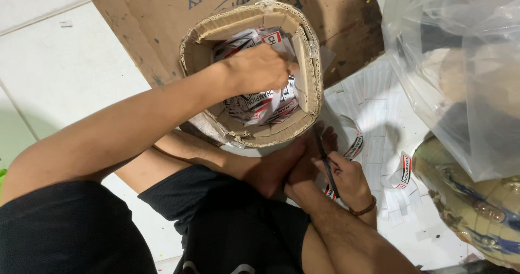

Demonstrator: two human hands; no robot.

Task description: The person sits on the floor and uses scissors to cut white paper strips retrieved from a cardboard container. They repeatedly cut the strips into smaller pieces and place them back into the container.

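My left hand [259,68] reaches into the cardboard box [306,62], grip closed on printed labels [265,103]. My right hand [346,179] pinches scissors [324,157]. I judge sorting underway; next calls for lifting one label clear.

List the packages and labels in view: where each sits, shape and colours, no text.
Cardboard box: top centre, brown, open, rounded walls.
Stickers in box: white, red and black pile under left hand.
Loose sticker: right, on white sheet, small rectangle, same colours.
Clear plastic bag: upper right.
Right hand: holds dark thin tool.
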